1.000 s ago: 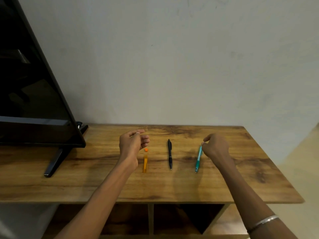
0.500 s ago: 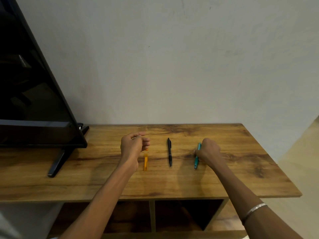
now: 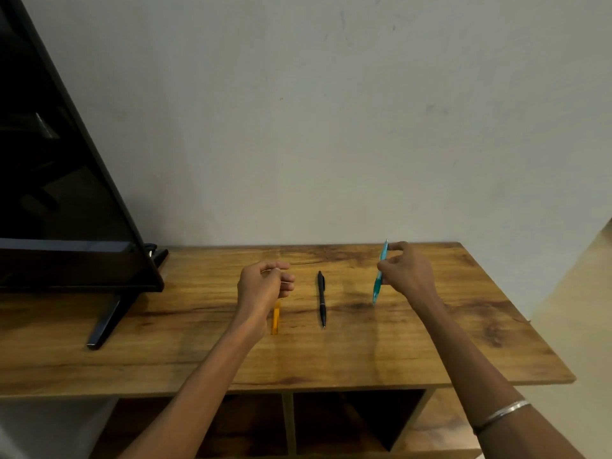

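Three pens are on or over a wooden table. My right hand pinches a teal pen between thumb and fingers and holds it tilted, top end raised, tip low near the tabletop. A black pen lies flat in the middle. To its left lies an orange pen, its far end hidden under my left hand. That hand hovers above it with fingers curled and thumb against the index finger; nothing shows between them.
A large black screen on a black stand foot fills the table's left part. A plain wall runs right behind the table. Open shelf compartments lie below the front edge. A metal bangle circles my right wrist.
My right hand closed on the teal pen where it lay, then lifted it and carried it up and slightly right. My left hand stayed curled above the orange pen.
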